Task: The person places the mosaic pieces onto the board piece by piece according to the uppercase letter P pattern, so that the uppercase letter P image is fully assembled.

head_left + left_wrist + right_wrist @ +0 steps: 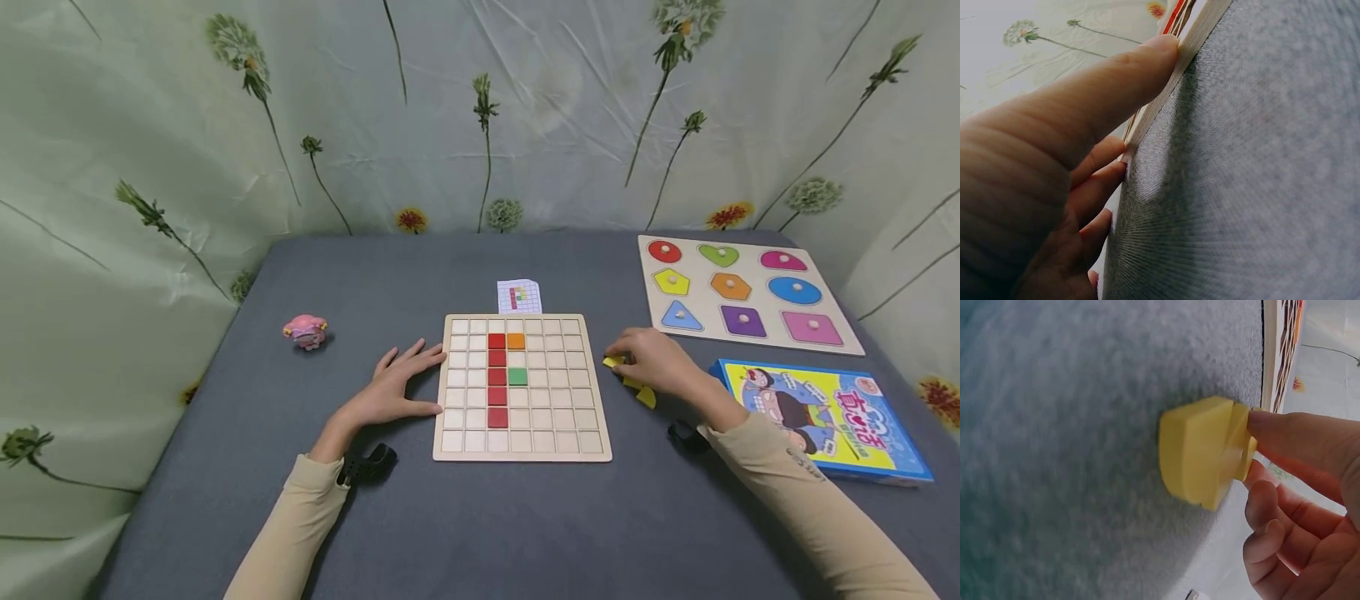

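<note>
A square wooden grid board lies mid-table. Red tiles run down one of its columns, with an orange tile beside the top one and a green tile lower down. My left hand is spread along the board's left side, its thumb and fingertips touching the edge. To the right of the board, my right hand pinches the far piece of a short row of yellow tiles. In the right wrist view the thumb rests against that yellow tile, while other yellow pieces lie nearer the camera.
A small printed card with a coloured pattern sits behind the board. The knobbed shape puzzle is at the back right, with a blue and yellow box in front, near my right forearm. A pink toy stands at left.
</note>
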Tool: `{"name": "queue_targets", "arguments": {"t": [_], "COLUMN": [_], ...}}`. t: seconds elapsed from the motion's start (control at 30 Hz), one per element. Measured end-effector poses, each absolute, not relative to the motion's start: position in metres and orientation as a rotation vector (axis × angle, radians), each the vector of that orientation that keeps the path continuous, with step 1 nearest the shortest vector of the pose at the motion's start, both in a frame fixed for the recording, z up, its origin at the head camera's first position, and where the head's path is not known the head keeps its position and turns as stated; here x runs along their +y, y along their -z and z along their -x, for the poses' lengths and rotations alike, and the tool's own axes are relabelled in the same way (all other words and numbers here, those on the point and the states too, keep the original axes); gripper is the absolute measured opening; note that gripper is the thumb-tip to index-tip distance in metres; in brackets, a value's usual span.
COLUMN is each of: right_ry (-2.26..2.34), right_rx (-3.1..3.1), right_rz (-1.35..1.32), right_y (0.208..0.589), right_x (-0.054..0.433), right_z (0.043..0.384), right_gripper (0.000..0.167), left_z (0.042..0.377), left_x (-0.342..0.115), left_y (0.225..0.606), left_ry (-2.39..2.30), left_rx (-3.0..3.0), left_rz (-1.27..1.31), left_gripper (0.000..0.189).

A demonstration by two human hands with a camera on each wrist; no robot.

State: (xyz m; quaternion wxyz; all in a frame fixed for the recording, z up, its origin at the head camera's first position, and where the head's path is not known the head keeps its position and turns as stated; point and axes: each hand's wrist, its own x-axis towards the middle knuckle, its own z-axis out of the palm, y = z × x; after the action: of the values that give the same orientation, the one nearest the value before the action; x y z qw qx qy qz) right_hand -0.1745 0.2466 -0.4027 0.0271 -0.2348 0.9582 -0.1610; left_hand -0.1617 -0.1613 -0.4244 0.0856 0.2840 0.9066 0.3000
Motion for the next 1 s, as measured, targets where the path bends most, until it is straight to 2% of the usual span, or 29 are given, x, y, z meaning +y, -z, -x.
{"name": "queue_targets", "arguments": {"t": [1.0], "right_ry": [0.607], "right_rx": [3.062], "right_rz": [0.843], "right_y": [0.395], "right_x": [0.215], "right_z": [0.183], "right_gripper": [0.025], "left_z": [0.163], "left_x": [-0.161], "left_y": [0.424], "left_ry": [-0.89], "left_rx": [2.703], "left_rz": [-0.851], "left_gripper": [0.079]}}
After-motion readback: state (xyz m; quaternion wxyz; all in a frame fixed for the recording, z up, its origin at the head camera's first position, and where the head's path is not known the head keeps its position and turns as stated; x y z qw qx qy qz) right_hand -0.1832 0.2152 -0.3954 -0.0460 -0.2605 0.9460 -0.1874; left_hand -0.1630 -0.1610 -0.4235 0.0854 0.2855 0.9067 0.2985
